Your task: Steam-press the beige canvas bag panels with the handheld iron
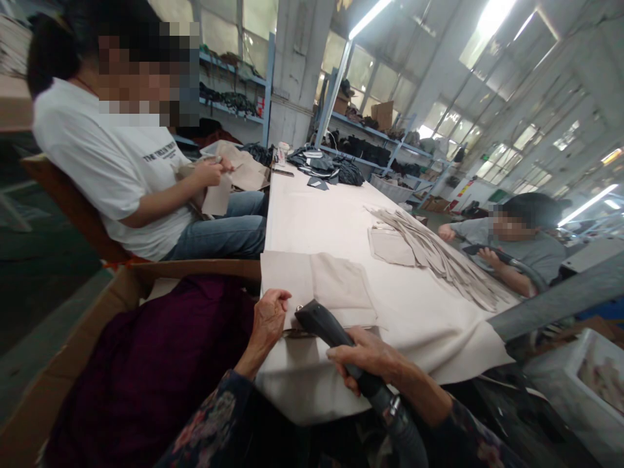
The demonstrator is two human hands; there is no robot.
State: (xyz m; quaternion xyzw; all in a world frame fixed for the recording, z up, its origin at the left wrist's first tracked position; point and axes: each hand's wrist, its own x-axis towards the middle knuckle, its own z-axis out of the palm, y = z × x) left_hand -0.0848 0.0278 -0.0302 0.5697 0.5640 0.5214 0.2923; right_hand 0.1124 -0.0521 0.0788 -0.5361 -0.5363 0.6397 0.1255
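Ideally, keep cloth (319, 286) flat nr nozzle (324, 324); R hand (366, 356) clamped on nozzle, can't tell if L hand (270, 316) fingers pinch.

On wht T-shirt (127, 172) at L of view, dk. lettering (163, 155) is printed across chest; "THE" can be read, rest of line is too blurred. Smaller line below can't be made out. Red/yel. sign (467, 188) is seen in bkgd., wording illegible.

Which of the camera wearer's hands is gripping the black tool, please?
The right hand, wrapped around the black tool; the left hand is instead at the edge of the beige fabric.
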